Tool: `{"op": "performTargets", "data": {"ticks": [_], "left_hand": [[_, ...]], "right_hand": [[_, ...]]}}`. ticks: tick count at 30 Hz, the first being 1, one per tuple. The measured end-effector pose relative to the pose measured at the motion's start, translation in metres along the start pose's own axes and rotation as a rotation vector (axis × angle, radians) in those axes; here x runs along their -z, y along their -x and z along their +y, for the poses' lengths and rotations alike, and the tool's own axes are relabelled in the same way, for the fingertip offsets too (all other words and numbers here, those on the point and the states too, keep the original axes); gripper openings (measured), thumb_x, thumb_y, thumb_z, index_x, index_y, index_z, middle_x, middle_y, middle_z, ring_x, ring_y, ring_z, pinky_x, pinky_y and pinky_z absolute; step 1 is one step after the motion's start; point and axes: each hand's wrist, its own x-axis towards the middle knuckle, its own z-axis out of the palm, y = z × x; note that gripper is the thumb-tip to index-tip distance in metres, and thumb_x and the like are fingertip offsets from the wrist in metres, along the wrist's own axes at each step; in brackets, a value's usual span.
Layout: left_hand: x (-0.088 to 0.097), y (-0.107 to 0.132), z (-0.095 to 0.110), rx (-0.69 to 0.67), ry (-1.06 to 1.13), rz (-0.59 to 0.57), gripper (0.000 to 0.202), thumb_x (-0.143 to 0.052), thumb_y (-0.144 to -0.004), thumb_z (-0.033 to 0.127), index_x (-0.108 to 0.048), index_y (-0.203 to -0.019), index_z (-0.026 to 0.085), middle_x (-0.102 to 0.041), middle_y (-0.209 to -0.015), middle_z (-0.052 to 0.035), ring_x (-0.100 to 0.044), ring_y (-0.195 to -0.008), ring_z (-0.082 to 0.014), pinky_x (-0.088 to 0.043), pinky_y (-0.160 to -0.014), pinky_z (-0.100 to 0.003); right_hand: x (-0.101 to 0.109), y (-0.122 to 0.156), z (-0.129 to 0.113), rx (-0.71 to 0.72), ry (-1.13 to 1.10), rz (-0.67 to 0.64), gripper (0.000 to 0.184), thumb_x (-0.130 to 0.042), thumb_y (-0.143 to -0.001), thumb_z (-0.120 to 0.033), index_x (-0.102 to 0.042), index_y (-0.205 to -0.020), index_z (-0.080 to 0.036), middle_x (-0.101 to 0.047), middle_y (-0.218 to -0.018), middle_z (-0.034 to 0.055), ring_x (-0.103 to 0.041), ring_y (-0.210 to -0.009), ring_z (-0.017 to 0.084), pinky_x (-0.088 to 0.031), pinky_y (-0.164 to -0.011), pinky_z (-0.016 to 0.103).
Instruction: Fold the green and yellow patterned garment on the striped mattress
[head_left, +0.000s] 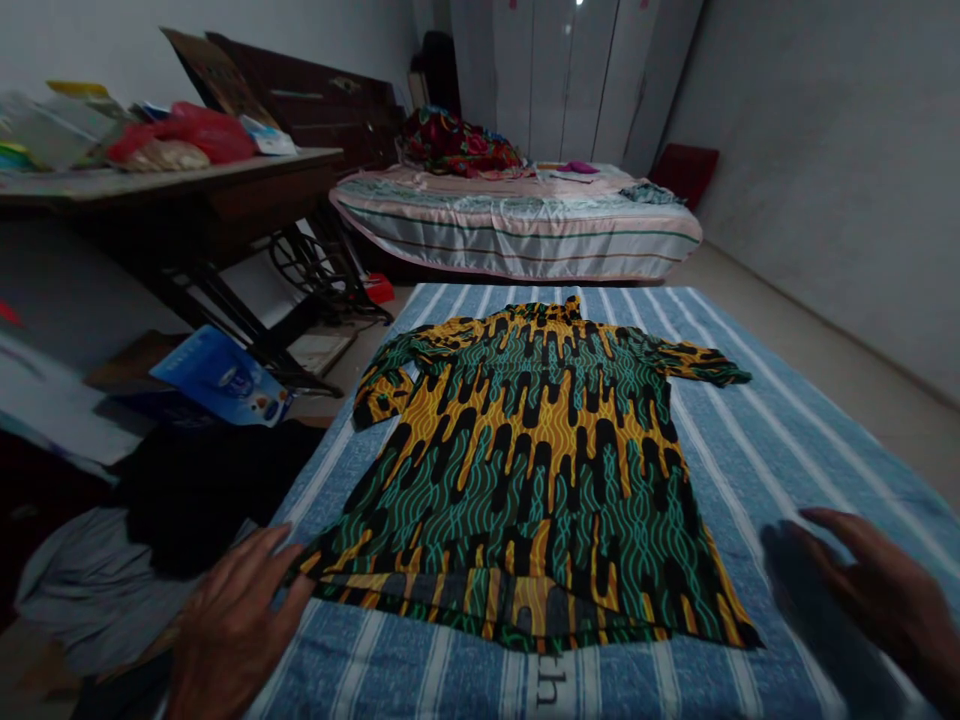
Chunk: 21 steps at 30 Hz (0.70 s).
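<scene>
A patterned long-sleeved shirt (540, 450) in black, mustard and green lies spread flat, its collar at the far end and its hem toward me. Beneath it is a blue cloth (720, 440) with white stripes. My left hand (240, 610) is at the hem's left corner, fingers stretched out; whether it presses on the fabric I cannot tell. To the right of the hem, my right hand (877, 590) hovers apart from the shirt over the striped cloth, fingers spread and holding nothing. Along the near edge the hem gapes a little, showing the inside of the back panel.
A bed (525, 225) with a satiny striped cover and a bunched red blanket (461, 140) stands beyond. On the left is a treadle table (225, 190) carrying red plastic bags (187, 135). Below it are a blue packet (225, 380) and dark and grey clothes (105, 580).
</scene>
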Motion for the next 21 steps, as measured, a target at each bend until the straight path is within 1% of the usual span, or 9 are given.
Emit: {"op": "performTargets", "data": {"ticks": [2,4,5,7,10,14,16,18,21], "left_hand": [[0.003,-0.005,0.004,-0.069,0.034,0.013,0.025,-0.040,-0.086,0.032,-0.057,-0.093,0.015,-0.064,-0.107,-0.0207,-0.062,-0.098,-0.0348,-0.049,-0.084,-0.051],[0.005,-0.008,0.009,-0.103,0.078,0.010,0.021,-0.040,-0.087,0.029,-0.056,-0.092,0.015,-0.065,-0.104,-0.0195,-0.063,-0.096,-0.0325,-0.049,-0.084,-0.049],[0.005,-0.009,0.011,-0.100,0.099,0.012,0.020,-0.040,-0.088,0.029,-0.055,-0.091,0.016,-0.065,-0.103,-0.0190,-0.063,-0.095,-0.0315,-0.049,-0.085,-0.049],[0.006,-0.010,0.014,-0.067,0.132,0.018,0.018,-0.041,-0.089,0.029,-0.054,-0.089,0.017,-0.066,-0.100,-0.0176,-0.064,-0.093,-0.0296,-0.049,-0.085,-0.047],[0.006,-0.010,0.017,0.015,0.151,0.036,0.020,-0.042,-0.090,0.031,-0.056,-0.090,0.017,-0.067,-0.097,-0.0153,-0.065,-0.089,-0.0282,-0.050,-0.084,-0.046],[0.005,-0.007,0.016,0.063,0.123,0.071,0.025,-0.042,-0.091,0.033,-0.059,-0.090,0.015,-0.068,-0.092,-0.0138,-0.065,-0.084,-0.0268,-0.051,-0.082,-0.043],[0.004,-0.004,0.015,0.077,0.106,0.082,0.026,-0.042,-0.090,0.033,-0.059,-0.089,0.014,-0.068,-0.090,-0.0134,-0.065,-0.084,-0.0263,-0.052,-0.081,-0.041],[0.002,0.000,0.013,0.089,0.104,0.090,0.027,-0.042,-0.090,0.034,-0.060,-0.089,0.014,-0.068,-0.089,-0.0136,-0.065,-0.086,-0.0270,-0.051,-0.083,-0.042],[0.000,0.007,0.011,0.111,0.126,0.081,0.027,-0.042,-0.089,0.034,-0.060,-0.090,0.014,-0.068,-0.090,-0.0137,-0.065,-0.088,-0.0274,-0.050,-0.086,-0.043]], "right_hand": [[-0.009,0.013,-0.040,0.157,-0.070,-0.015,0.028,-0.052,-0.089,-0.044,-0.060,-0.102,-0.021,-0.067,-0.097,0.0093,-0.067,-0.078,0.020,-0.055,-0.065,0.032],[-0.015,0.024,-0.073,0.280,-0.074,-0.043,0.026,-0.057,-0.087,-0.038,-0.061,-0.105,-0.020,-0.067,-0.101,0.0090,-0.066,-0.090,0.021,-0.056,-0.075,0.032],[-0.017,0.028,-0.086,0.329,-0.077,-0.069,0.026,-0.058,-0.087,-0.036,-0.061,-0.106,-0.019,-0.067,-0.104,0.0093,-0.065,-0.094,0.021,-0.055,-0.079,0.033],[-0.019,0.035,-0.103,0.392,-0.069,-0.113,0.030,-0.060,-0.085,-0.036,-0.061,-0.108,-0.018,-0.065,-0.110,0.0105,-0.063,-0.101,0.023,-0.054,-0.083,0.036],[-0.021,0.044,-0.111,0.434,-0.054,-0.146,0.031,-0.059,-0.086,-0.036,-0.061,-0.110,-0.017,-0.064,-0.114,0.0116,-0.060,-0.107,0.025,-0.053,-0.086,0.038],[-0.026,0.049,-0.108,0.466,-0.029,-0.121,0.024,-0.049,-0.090,-0.023,-0.062,-0.109,-0.016,-0.065,-0.112,0.0117,-0.060,-0.107,0.023,-0.052,-0.088,0.037],[-0.027,0.050,-0.105,0.487,0.013,-0.100,0.027,-0.041,-0.092,-0.017,-0.062,-0.108,-0.015,-0.066,-0.111,0.0119,-0.061,-0.105,0.023,-0.052,-0.085,0.036],[-0.026,0.051,-0.103,0.507,0.059,-0.089,0.030,-0.037,-0.092,-0.015,-0.062,-0.108,-0.014,-0.066,-0.110,0.0122,-0.061,-0.104,0.023,-0.052,-0.083,0.036],[-0.019,0.053,-0.099,0.509,0.070,-0.072,0.029,-0.038,-0.091,-0.014,-0.062,-0.107,-0.014,-0.067,-0.107,0.0118,-0.062,-0.103,0.023,-0.052,-0.084,0.035]]}}
